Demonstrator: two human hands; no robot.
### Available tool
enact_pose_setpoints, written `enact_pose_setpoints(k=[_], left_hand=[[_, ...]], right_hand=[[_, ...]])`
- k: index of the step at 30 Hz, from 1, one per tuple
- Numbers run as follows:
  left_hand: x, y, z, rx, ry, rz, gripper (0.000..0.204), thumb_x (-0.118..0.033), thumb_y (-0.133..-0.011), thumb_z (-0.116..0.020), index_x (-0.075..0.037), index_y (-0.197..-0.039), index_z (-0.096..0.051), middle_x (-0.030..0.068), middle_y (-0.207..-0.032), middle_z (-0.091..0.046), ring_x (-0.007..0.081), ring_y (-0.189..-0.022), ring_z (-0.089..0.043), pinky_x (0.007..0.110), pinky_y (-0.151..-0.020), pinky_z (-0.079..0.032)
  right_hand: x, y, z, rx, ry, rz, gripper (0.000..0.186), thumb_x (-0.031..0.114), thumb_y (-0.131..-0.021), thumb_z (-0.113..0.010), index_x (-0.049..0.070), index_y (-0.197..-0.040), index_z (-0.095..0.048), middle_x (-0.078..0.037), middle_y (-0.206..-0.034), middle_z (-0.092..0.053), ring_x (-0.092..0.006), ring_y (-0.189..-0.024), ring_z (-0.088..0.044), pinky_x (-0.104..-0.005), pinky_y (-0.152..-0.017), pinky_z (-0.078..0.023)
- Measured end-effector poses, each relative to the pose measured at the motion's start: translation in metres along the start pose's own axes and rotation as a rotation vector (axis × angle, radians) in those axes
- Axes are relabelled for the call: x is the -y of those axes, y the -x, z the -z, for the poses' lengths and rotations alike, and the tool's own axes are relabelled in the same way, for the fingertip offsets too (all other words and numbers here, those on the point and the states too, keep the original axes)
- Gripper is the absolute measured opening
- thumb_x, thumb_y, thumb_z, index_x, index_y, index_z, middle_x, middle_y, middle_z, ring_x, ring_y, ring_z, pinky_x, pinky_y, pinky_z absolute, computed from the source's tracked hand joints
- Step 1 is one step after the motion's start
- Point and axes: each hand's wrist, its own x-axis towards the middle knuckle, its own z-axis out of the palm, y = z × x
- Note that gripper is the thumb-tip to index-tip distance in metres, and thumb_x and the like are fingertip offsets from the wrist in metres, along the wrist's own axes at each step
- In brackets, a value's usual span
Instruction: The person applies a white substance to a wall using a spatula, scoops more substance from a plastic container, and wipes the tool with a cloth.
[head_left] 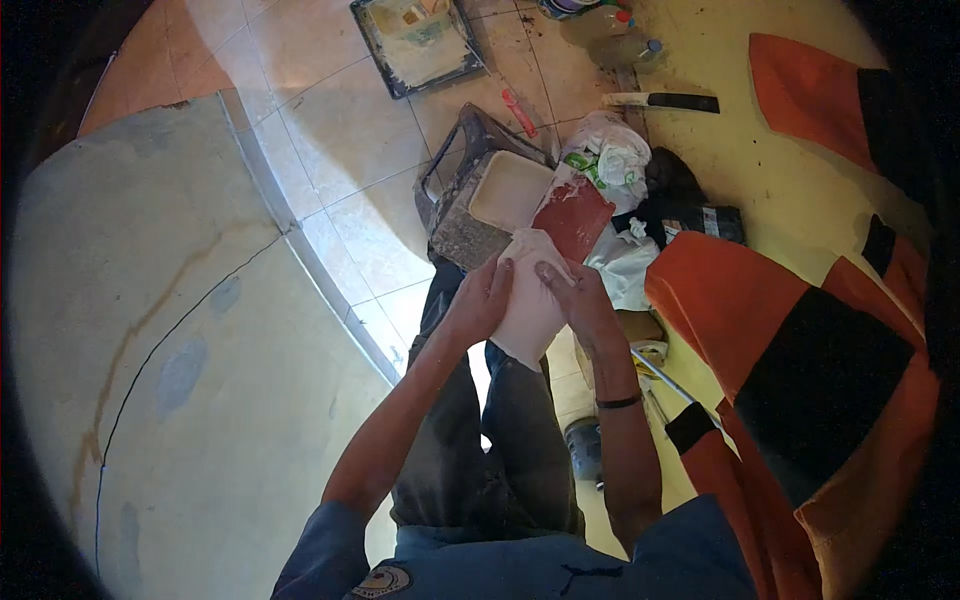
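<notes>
Head view: left hand (485, 295) and right hand (580, 295) both clamp pale cloth (530, 300) taut, fingers closed, above red trowel (572, 215) and putty tray (510, 188), kept within reach.

On the tiled floor (340, 150) there are 2 paint trays: 1 dark tray (415, 45) near the far edge and 1 cream tray (510, 188) on 1 stool (465, 200). 2 plastic bottles (625, 45) lie at the far edge, by 1 black-handled tool (665, 101). 1 red trowel (572, 215) shows. 2 hands (485, 300) grip 1 white cloth (530, 300).
</notes>
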Motion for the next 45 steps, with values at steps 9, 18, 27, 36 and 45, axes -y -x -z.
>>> enact_pose_setpoints(k=[9, 18, 27, 36, 45], left_hand=[[-0.016, -0.012, -0.002, 0.043, -0.199, 0.025, 0.052, -0.041, -0.112, -0.039, 0.003, -0.132, -0.058, 0.035, -0.115, -0.068, 0.0545, -0.112, -0.063, 0.058, -0.097, -0.048], [-0.018, -0.019, -0.008, -0.009, -0.257, -0.011, 0.05, -0.042, -0.111, -0.042, -0.002, -0.136, -0.059, 0.0317, -0.114, -0.071, 0.0507, -0.106, -0.069, 0.055, -0.092, -0.053], [-0.021, -0.02, -0.004, -0.067, -0.286, 0.053, 0.047, -0.042, -0.11, -0.045, -0.006, -0.13, -0.066, 0.0269, -0.103, -0.074, 0.0462, -0.099, -0.072, 0.052, -0.089, -0.054], [-0.03, -0.024, -0.001, -0.115, -0.319, 0.124, 0.048, -0.045, -0.106, -0.043, -0.009, -0.125, -0.067, 0.0289, -0.105, -0.072, 0.0498, -0.105, -0.068, 0.058, -0.091, -0.05], [0.014, -0.013, -0.005, -0.034, 0.043, 0.001, 0.044, -0.038, -0.11, -0.053, 0.0, -0.13, -0.061, 0.0129, -0.114, -0.07, 0.0183, -0.093, -0.067, 0.037, -0.084, -0.054]], right_hand=[[0.016, -0.007, 0.0, -0.061, 0.522, 0.145, 0.032, 0.028, -0.105, -0.063, -0.003, -0.103, -0.072, -0.019, -0.091, -0.072, -0.0235, -0.083, -0.07, -0.04, -0.074, -0.054], [0.0, -0.023, 0.007, -0.056, 0.348, 0.324, 0.027, 0.026, -0.104, -0.063, 0.0, -0.107, -0.069, -0.016, -0.087, -0.069, -0.0226, -0.079, -0.066, -0.0402, -0.074, -0.053], [-0.005, -0.029, -0.009, -0.181, 0.36, 0.252, 0.034, 0.031, -0.1, -0.069, -0.002, -0.105, -0.071, -0.02, -0.096, -0.075, -0.0327, -0.091, -0.074, -0.0408, -0.08, -0.054], [0.005, -0.033, -0.011, -0.145, 0.264, 0.26, 0.034, 0.027, -0.099, -0.072, -0.003, -0.116, -0.074, -0.015, -0.1, -0.078, -0.0171, -0.09, -0.071, -0.0355, -0.081, -0.056], [0.02, -0.027, -0.009, 0.024, 0.03, 0.076, 0.037, 0.025, -0.097, -0.076, -0.003, -0.119, -0.074, -0.013, -0.103, -0.077, -0.0156, -0.086, -0.071, -0.0346, -0.075, -0.058]])
